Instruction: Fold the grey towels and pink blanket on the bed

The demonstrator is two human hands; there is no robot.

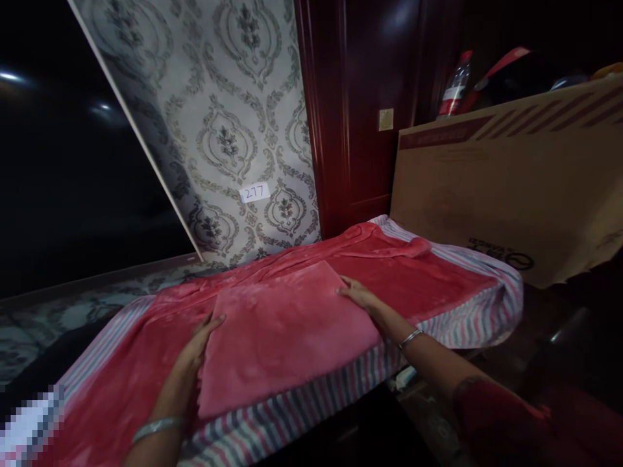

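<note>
A folded panel of pinkish-red plush cloth (287, 337) lies on a wider spread of the same deep-red fabric (409, 275). My left hand (202, 334) grips the panel's left edge, thumb on top and the other fingers partly hidden. At the panel's upper right corner, my right hand (357, 295) pinches the edge between thumb and fingers. Beneath the red fabric, a striped cloth (302, 395) in grey, white and pink covers the table and hangs over its front. The far part of the red fabric is bunched into ridges.
A large cardboard box (496, 168) stands at the right, with a red-capped bottle (453, 87) behind its top edge. A dark television screen (82, 155) is at the left. Patterned wallpaper (228, 130) bearing a paper label (255, 192) and a dark red door (360, 97) bound the far side.
</note>
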